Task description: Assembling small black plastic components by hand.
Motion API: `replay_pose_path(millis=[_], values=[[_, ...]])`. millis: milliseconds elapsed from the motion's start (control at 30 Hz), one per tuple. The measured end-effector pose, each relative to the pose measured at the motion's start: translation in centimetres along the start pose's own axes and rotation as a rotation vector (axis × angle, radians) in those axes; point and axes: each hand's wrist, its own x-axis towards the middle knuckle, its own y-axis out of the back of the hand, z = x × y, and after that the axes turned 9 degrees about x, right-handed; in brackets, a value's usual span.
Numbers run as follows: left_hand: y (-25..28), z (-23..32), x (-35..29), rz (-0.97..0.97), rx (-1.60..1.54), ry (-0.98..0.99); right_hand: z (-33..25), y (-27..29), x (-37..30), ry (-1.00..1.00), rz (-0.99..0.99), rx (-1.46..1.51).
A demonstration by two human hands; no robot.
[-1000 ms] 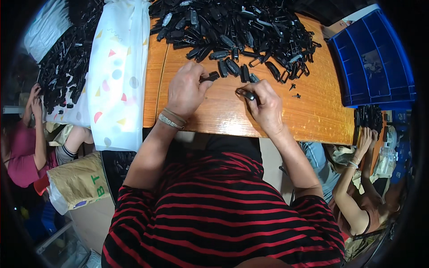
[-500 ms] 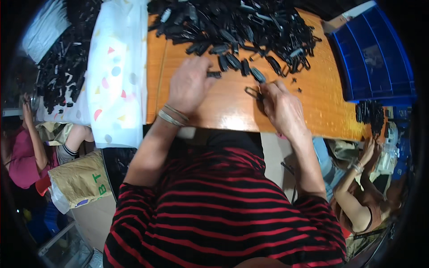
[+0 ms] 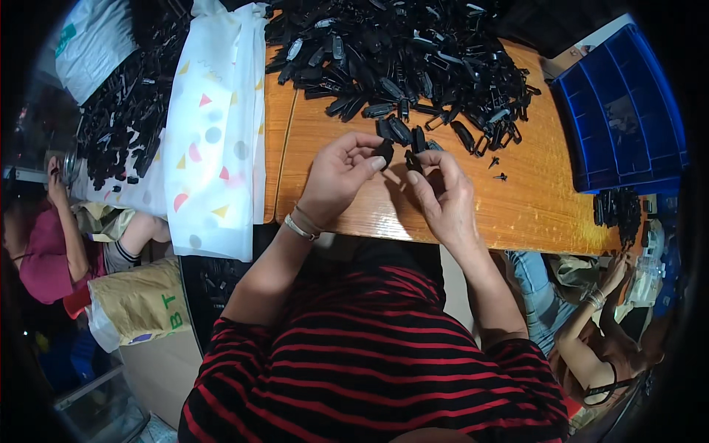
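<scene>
My left hand (image 3: 341,176) pinches a small black plastic part (image 3: 385,153) between thumb and fingertips, just above the wooden table (image 3: 332,210). Close beside it, my right hand (image 3: 445,193) grips another black plastic piece (image 3: 413,160), dark and narrow. The two pieces are held near each other with a small gap between them. Just beyond my fingers lie several loose black oblong parts (image 3: 399,131), at the near edge of a large heap of black plastic parts (image 3: 384,55). What exact kind of part these are I cannot tell.
A blue compartment tray (image 3: 620,118) stands at the right. White patterned sheeting (image 3: 214,140) covers the table's left side, with another black heap (image 3: 122,125) beyond it. Tiny dark bits (image 3: 500,176) lie right of my hand. People sit at both sides; a brown bag (image 3: 140,301) is lower left.
Both hands have come together in the middle. The left moved right with its black part; the right moved left and now holds a dark piece upright. The view has shifted slightly.
</scene>
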Motion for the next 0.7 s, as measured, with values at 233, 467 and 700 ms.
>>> replay_pose_path(millis=[233, 467, 700], values=[[-0.5, 1.1, -0.8, -0.017, -0.045, -0.021, -0.5, -1.5, 0.7, 0.071, 0.038, 0.089], [-0.8, 0.8, -1.1, 0.022, -0.060, -0.076, 0.1, -2.0, 0.5, 0.088, 0.022, 0.128], [-2.0, 0.3, -2.0, 0.052, 0.027, -0.053, -0.3, -3.3, 0.0, 0.259, 0.118, -0.072]])
